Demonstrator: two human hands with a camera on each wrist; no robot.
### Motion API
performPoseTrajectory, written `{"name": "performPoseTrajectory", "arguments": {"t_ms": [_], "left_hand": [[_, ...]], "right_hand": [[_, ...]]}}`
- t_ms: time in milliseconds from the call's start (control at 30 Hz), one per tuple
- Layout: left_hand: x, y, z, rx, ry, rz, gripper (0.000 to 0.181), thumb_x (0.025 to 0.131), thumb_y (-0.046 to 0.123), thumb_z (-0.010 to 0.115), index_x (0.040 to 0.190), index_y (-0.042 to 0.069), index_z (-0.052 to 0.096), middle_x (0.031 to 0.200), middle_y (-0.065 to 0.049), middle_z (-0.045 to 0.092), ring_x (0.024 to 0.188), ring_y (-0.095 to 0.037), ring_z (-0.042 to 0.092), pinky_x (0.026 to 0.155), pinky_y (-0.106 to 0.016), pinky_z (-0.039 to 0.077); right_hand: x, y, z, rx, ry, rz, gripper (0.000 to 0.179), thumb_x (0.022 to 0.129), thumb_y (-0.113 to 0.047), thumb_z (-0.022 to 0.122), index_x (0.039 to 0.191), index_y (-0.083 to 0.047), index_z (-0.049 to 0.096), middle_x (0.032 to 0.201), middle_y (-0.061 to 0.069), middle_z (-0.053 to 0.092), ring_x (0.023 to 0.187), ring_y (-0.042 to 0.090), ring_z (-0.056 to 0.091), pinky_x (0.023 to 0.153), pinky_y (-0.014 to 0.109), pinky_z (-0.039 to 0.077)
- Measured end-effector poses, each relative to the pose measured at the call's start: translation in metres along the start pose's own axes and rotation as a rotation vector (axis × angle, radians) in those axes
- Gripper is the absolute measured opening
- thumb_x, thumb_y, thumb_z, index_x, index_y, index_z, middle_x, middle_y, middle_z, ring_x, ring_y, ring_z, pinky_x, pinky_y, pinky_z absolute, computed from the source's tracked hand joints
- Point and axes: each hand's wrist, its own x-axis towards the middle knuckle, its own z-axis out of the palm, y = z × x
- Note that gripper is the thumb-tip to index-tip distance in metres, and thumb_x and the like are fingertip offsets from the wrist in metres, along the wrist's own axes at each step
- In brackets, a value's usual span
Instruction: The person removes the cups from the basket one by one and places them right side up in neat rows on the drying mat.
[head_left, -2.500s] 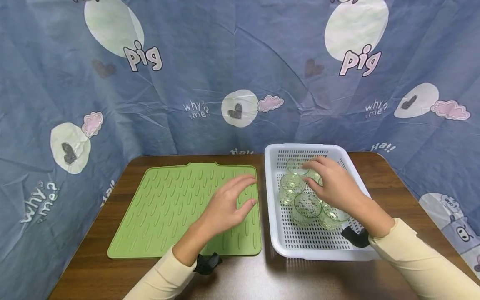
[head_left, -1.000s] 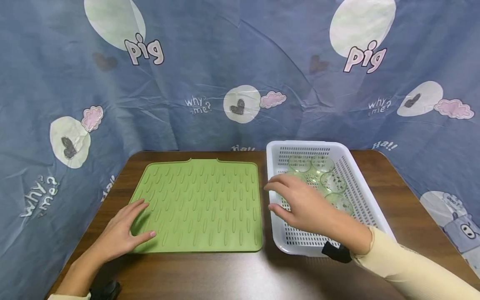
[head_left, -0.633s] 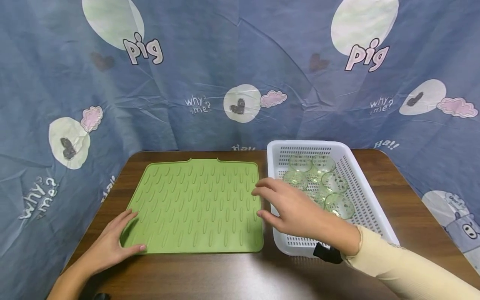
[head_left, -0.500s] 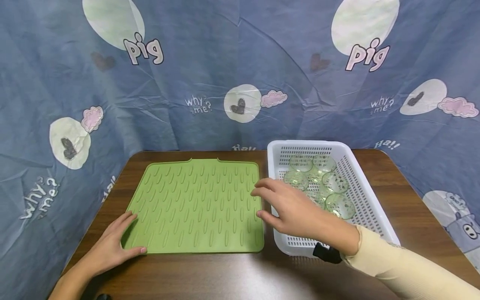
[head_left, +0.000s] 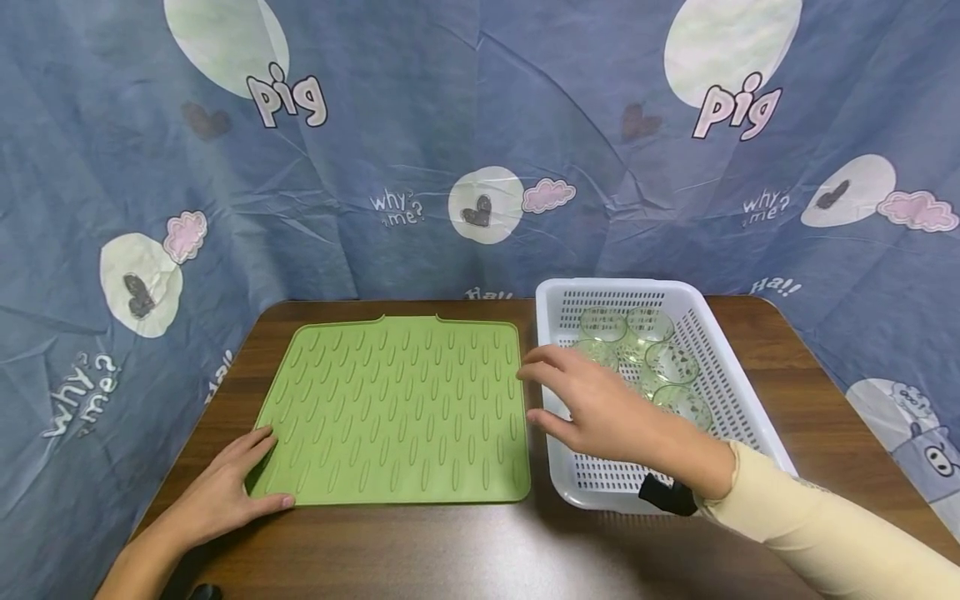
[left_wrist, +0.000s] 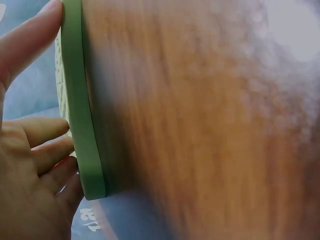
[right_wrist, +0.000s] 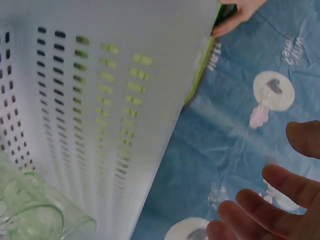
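A green ridged drying mat (head_left: 390, 408) lies flat on the left of the table. At its front left corner is my left hand (head_left: 225, 492), thumb by the front edge and fingers along the left edge. In the left wrist view, the thumb and fingertips of that hand (left_wrist: 30, 165) meet the side of the mat (left_wrist: 82, 115). My right hand (head_left: 607, 408) hovers over the left rim of a white perforated basket (head_left: 558, 483), fingers spread with nothing between them. Several clear green-tinted glasses (head_left: 671, 367) stand inside; my right hand partly hides some.
The dark wooden table (head_left: 420, 550) shows in front of the mat and right of the basket. Behind it hangs a blue patterned cloth (head_left: 375, 258). In the right wrist view, glasses (right_wrist: 45, 215) lie close inside the basket wall (right_wrist: 165, 60).
My left hand has moved left from above the mat to its front left corner. My right hand has gone from over the glasses to the basket's left rim, lately drifting slightly right.
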Motion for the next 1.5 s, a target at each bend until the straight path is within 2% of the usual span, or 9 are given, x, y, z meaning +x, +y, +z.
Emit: {"name": "performPoseTrajectory", "arguments": {"t_ms": [233,467,667,967,1133,1333,1500], "left_hand": [[0.002,0.002,0.001,-0.003,-0.02,0.001,0.1,0.07,0.046,0.086,0.142,-0.011,0.046,0.147,-0.031,0.041,0.131,-0.055,0.038,0.095,-0.068,0.039],[-0.001,-0.001,0.002,0.009,-0.001,0.006,0.098,0.069,0.045,0.087,0.14,-0.011,0.048,0.146,-0.031,0.043,0.129,-0.055,0.04,0.093,-0.068,0.04],[-0.002,0.0,0.003,0.024,-0.044,-0.028,0.1,0.07,0.05,0.085,0.141,-0.011,0.047,0.146,-0.031,0.042,0.128,-0.056,0.041,0.093,-0.07,0.04],[-0.004,-0.001,0.009,-0.006,-0.045,-0.023,0.099,0.072,0.047,0.085,0.141,-0.011,0.046,0.147,-0.032,0.04,0.13,-0.056,0.039,0.093,-0.069,0.04],[0.0,-0.002,0.009,-0.014,-0.035,-0.017,0.099,0.072,0.045,0.085,0.142,-0.013,0.044,0.147,-0.033,0.04,0.13,-0.056,0.038,0.094,-0.069,0.039],[0.004,-0.001,0.007,-0.026,-0.028,-0.02,0.105,0.072,0.045,0.085,0.144,-0.014,0.038,0.147,-0.036,0.039,0.131,-0.057,0.037,0.097,-0.068,0.037],[0.003,-0.002,0.004,-0.027,-0.023,-0.017,0.104,0.071,0.044,0.086,0.144,-0.014,0.039,0.147,-0.035,0.039,0.131,-0.057,0.037,0.097,-0.067,0.036]], "right_hand": [[-0.008,0.016,-0.003,0.038,-0.02,0.02,0.042,0.089,-0.028,0.072,0.126,-0.011,0.063,0.128,0.006,0.063,0.121,0.024,0.061,0.104,0.042,0.051],[-0.018,0.037,-0.006,0.11,-0.033,0.04,0.046,0.088,-0.032,0.074,0.126,-0.008,0.064,0.13,0.007,0.063,0.121,0.025,0.06,0.103,0.046,0.051],[-0.031,0.054,-0.014,0.133,-0.039,0.095,0.047,0.086,-0.03,0.076,0.126,-0.009,0.064,0.13,0.007,0.063,0.123,0.027,0.06,0.104,0.049,0.05],[-0.054,0.08,-0.035,0.083,-0.001,0.162,0.041,0.086,-0.024,0.076,0.122,-0.007,0.065,0.123,0.007,0.067,0.12,0.029,0.061,0.1,0.051,0.049],[-0.069,0.098,-0.046,0.054,0.022,0.219,0.042,0.085,-0.022,0.077,0.123,-0.008,0.064,0.124,0.009,0.066,0.12,0.031,0.061,0.099,0.053,0.05],[-0.088,0.112,-0.05,0.012,-0.017,0.274,0.04,0.086,-0.023,0.076,0.122,-0.01,0.065,0.12,0.008,0.068,0.111,0.029,0.066,0.09,0.052,0.054],[-0.096,0.12,-0.049,0.003,-0.038,0.297,0.041,0.086,-0.023,0.077,0.123,-0.009,0.065,0.121,0.011,0.068,0.108,0.031,0.066,0.089,0.054,0.053]]}}
